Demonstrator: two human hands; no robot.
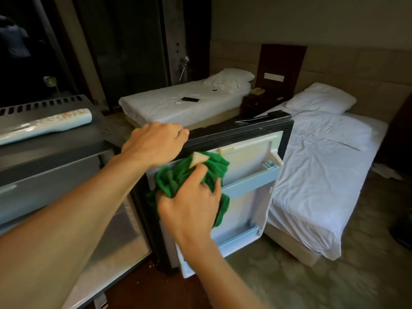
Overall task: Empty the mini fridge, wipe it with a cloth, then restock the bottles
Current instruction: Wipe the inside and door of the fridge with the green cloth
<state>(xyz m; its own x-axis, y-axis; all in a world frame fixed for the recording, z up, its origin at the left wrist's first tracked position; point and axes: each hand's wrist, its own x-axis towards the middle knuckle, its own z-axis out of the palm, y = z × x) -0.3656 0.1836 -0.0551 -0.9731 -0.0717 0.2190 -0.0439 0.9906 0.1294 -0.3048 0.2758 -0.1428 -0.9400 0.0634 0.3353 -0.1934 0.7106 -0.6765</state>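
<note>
The left hand (153, 142) grips the top edge of the open fridge door (249, 179), its fingers (178, 130) curled together over the black rim, most likely to steady the door against the push of wiping. The right hand (191, 204) is clamped on a bunched green cloth (189, 175) and presses it against the white inner liner of the door, near the hinge side, just left of the pale door shelf (252, 186). That hand is a little blurred, so the exact finger placement is hard to read. No bottles show in the door racks or anywhere in view, so the emptying seems done and wiping is the step in hand. The fridge cavity (107, 233) at near left looks bare and white. On the dark worktop (73, 139) above it lies 1 white remote (44, 123). Beyond the door stand 2 beds (323, 175) with rumpled white sheets, a dark nightstand (256, 103) between them, on patterned carpet in a dim room
</note>
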